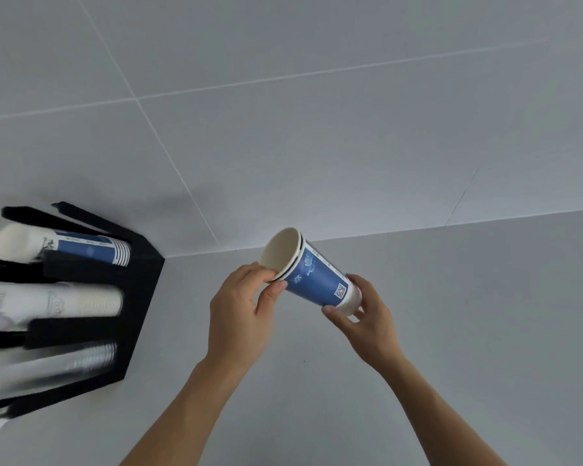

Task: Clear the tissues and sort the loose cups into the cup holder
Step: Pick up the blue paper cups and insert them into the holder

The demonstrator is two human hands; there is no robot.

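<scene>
Blurred black cup holder (pixel 138 297) runs off the left edge.

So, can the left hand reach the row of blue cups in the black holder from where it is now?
Probably yes: the counter between the left hand and the blue row in the holder looks bare, but that hand grips the stacked cups.

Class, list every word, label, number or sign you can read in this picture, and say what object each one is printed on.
No text can be read as words.
Held blue cups: a square code and pale marks, too small to read.
Blue cup stack in the black cup holder: white print, blurred.
White cup stack: faint outline emblem, blurred.
Clear cup stack: no print visible.
</scene>
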